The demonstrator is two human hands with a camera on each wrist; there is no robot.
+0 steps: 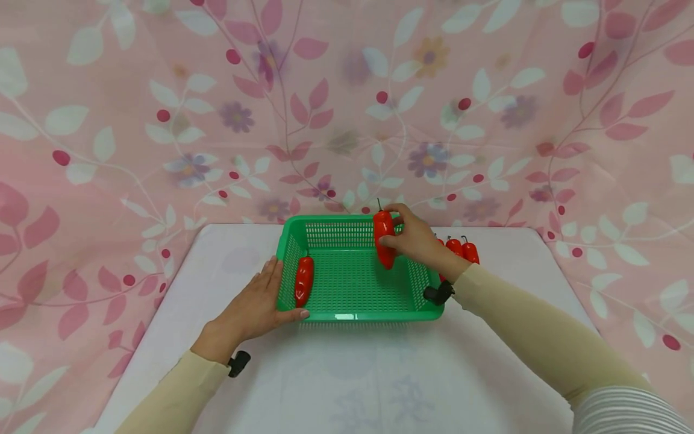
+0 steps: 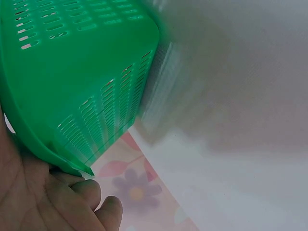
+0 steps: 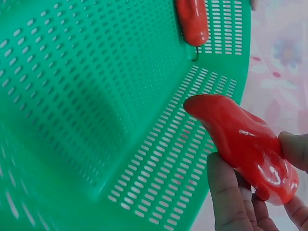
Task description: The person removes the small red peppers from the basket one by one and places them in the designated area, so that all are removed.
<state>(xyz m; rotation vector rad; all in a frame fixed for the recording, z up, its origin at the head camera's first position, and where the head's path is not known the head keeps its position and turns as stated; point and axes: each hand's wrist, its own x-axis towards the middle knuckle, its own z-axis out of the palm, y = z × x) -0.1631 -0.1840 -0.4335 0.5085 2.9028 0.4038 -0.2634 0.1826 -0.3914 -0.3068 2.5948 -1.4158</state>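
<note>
- Table with white top (image 1: 509, 271) bears a rectangular basket of slotted green plastic (image 1: 358, 316); one long, glossy red pepper (image 1: 304, 281) lies inside, beside its left wall;
- Left hand (image 1: 257, 301) rests on the basket's left rim, fingers extended; right hand (image 1: 414, 241) pinches a second red pepper (image 1: 384, 238), stem up, above the basket's right half;
- more red peppers (image 1: 470, 251) right of the basket, partly behind the right wrist; count unclear.
</note>
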